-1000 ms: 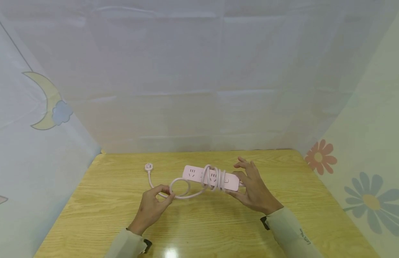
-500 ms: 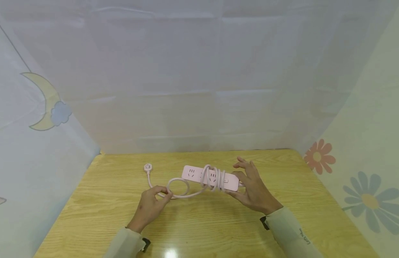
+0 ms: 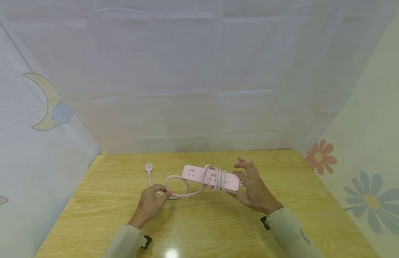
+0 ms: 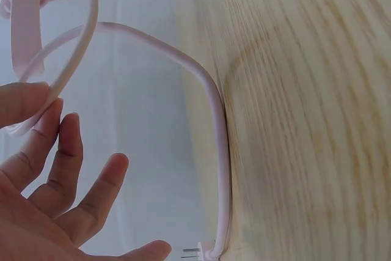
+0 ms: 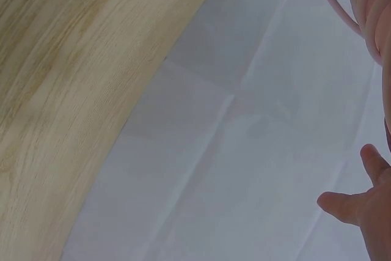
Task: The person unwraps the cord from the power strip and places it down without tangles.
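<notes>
A pink power strip (image 3: 231,182) has its cord (image 3: 205,177) wound several times around its middle. My right hand (image 3: 255,191) grips the strip's right end between thumb and fingers, with other fingers raised. From the windings the cord runs left into a loose loop. My left hand (image 3: 150,205) pinches that loop between thumb and index finger; in the left wrist view the remaining fingers (image 4: 101,191) are spread apart from the cord. Beyond the pinch, the cord drops to the tabletop and ends in a plug (image 3: 149,167). In the right wrist view, only part of the wound strip (image 5: 372,10) shows.
The wooden table (image 3: 199,229) lies under both hands. A pale cloth backdrop (image 3: 199,89) rises at its far edge. Printed side sheets stand left and right, with a moon (image 3: 46,100) and flowers (image 3: 370,201).
My left hand has shifted slightly left with the pinched cord, and the loop has grown a little wider. The right hand and the strip have stayed in place.
</notes>
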